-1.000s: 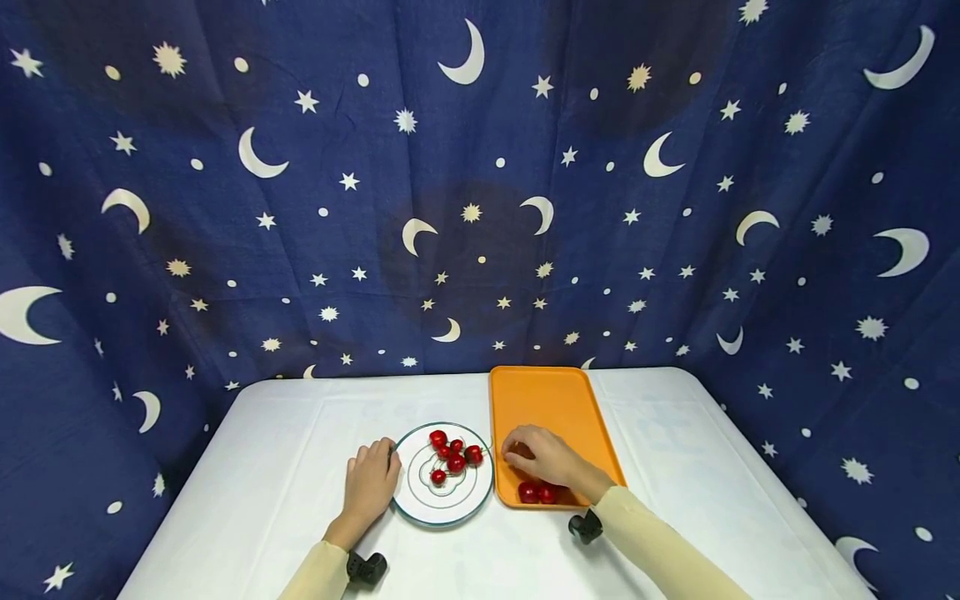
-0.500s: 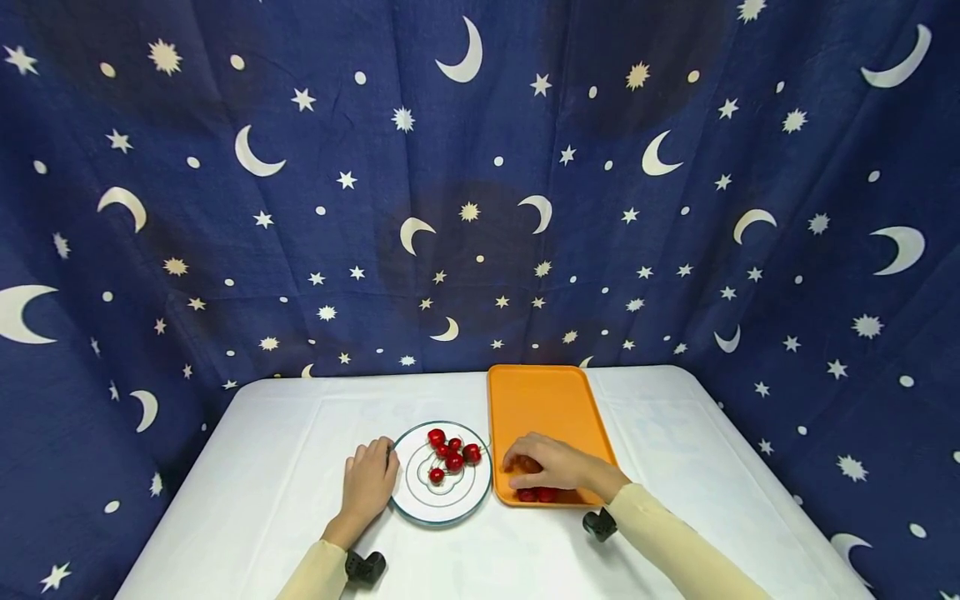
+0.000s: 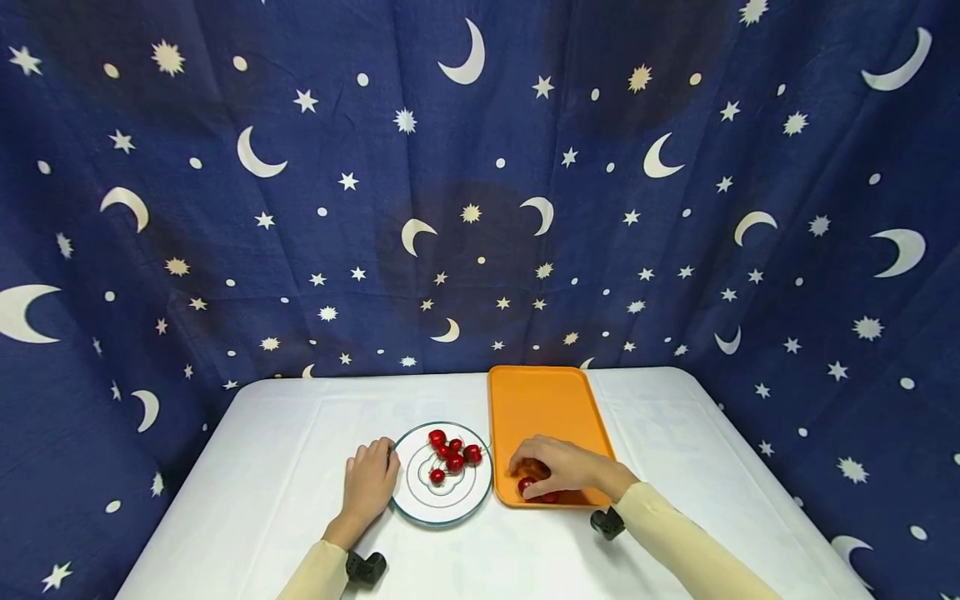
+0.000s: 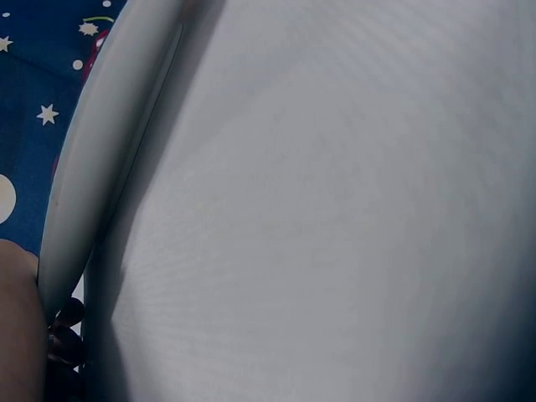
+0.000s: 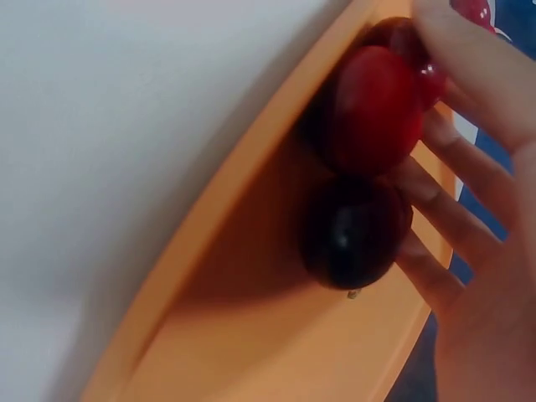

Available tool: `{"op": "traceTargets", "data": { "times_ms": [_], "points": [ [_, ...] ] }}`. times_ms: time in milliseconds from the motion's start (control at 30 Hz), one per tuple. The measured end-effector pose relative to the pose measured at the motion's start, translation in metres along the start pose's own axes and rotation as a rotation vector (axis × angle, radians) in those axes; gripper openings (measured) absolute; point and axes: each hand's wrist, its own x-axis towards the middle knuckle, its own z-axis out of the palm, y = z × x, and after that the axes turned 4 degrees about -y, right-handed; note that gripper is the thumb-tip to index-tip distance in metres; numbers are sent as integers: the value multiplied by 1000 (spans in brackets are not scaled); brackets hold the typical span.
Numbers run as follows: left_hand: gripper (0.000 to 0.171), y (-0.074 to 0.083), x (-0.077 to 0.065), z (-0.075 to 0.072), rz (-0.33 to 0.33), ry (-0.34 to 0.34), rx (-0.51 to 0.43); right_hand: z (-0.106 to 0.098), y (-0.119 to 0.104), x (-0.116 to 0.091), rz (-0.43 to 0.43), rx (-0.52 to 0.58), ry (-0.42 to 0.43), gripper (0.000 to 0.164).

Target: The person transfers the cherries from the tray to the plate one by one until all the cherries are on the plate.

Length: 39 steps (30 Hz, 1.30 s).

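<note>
My left hand (image 3: pixel 370 481) grips the left rim of a white plate (image 3: pixel 414 492) with a dark edge. In the left wrist view the plate's edge (image 4: pixel 117 151) runs between the hand at lower left and dark fingers beneath. Several red cherries (image 3: pixel 454 463), some with stems, lie on the plate. Over the near end of an orange tray (image 3: pixel 540 400), my right hand (image 3: pixel 564 464) curls its thumb and fingers round a cherry (image 3: pixel 526 485). The right wrist view has a bright red cherry (image 5: pixel 373 109) and a dark one (image 5: pixel 347 234) against its fingers; the hand partly hides others.
Plate and tray stand side by side on a white-covered table (image 3: pixel 292 467). The tray has a low raised rim (image 5: pixel 209 209). Behind the table hangs a blue curtain (image 3: pixel 345 250) with moons and stars. Each wrist wears a black camera (image 3: pixel 607 523).
My right hand has moved down and slightly right over the tray, and its thumb and fingers now close round a cherry at the near end. The left hand and plate stay put.
</note>
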Motion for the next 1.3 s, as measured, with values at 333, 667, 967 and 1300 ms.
{"op": "traceTargets", "data": {
  "times_ms": [333, 667, 967, 1300],
  "points": [
    [18, 2, 1, -2, -4, -16, 1, -1, 3, 1, 27, -19, -4, 34],
    [19, 0, 0, 1, -4, -18, -3, 4, 3, 5, -3, -69, 17, 29],
    [19, 1, 0, -1, -6, -13, -1, 9, 6, 8, 22, -49, 38, 25],
    [20, 1, 1, -1, -11, -19, 2, 7, 2, 9, 4, -46, 74, 21]
  ]
}}
